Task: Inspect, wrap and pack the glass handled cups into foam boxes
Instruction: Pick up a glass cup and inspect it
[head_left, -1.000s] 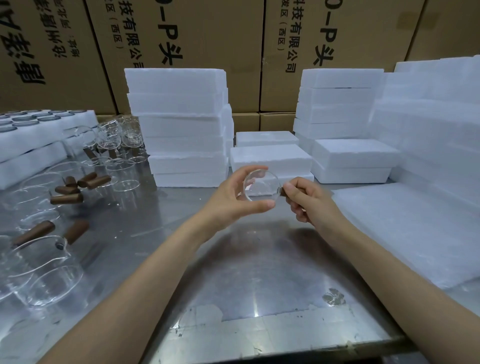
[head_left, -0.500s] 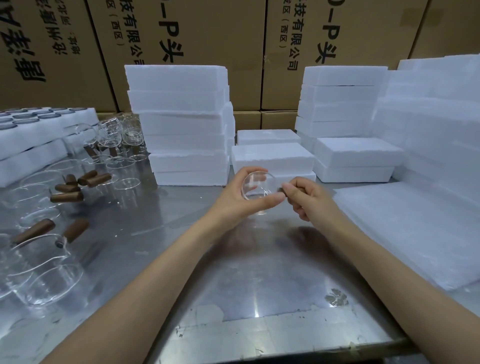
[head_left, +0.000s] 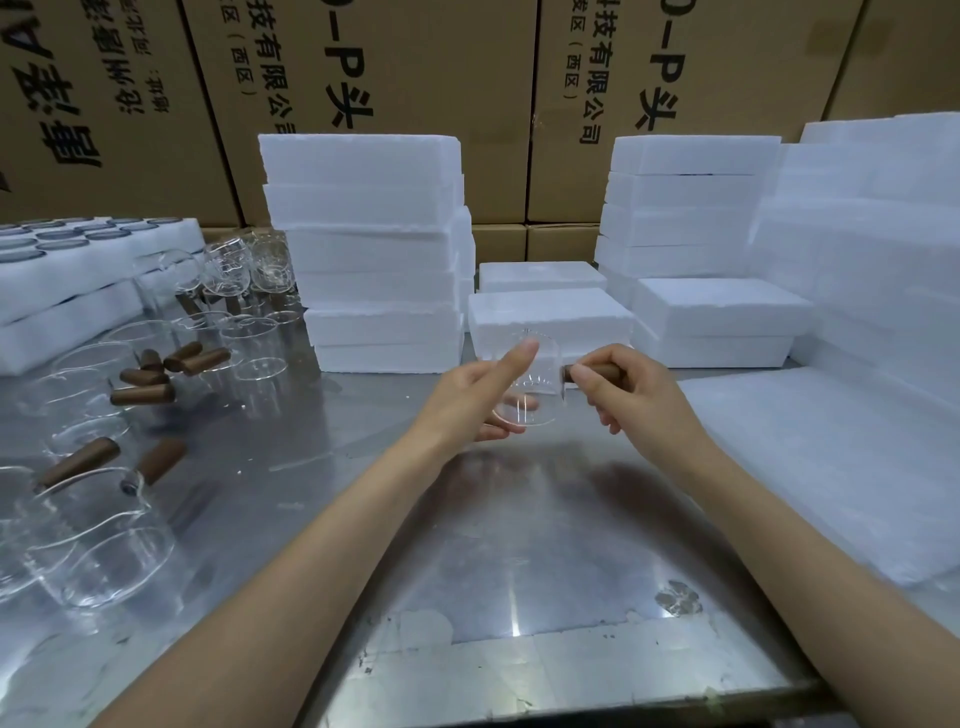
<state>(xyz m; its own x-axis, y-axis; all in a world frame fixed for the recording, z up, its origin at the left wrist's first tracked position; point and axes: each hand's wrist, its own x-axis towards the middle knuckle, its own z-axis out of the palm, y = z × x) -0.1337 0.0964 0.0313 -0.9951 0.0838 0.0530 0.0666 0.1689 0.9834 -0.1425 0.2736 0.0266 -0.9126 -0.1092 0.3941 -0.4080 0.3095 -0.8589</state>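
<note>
Glass cup (head_left: 530, 387) is being held over the hard tabletop (head_left: 519, 545), left hand (head_left: 467, 400) gripping its side, right hand (head_left: 628, 389) pinching its brown handle (head_left: 592, 372); slipping fingers could be breaking it.

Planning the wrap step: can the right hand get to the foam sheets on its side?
Probably yes: the foam sheets lie uncovered just right of the right hand, but it grips the cup's handle.

One view only — head-worn, wide-angle, looking forward and down across the steel table (head_left: 519, 545). Both forearms run in from the bottom edge toward frame centre, close to the lens. Far side: foam box stacks (head_left: 374, 249), cardboard cartons (head_left: 431, 67) behind — straight lines bow at the edges.
</note>
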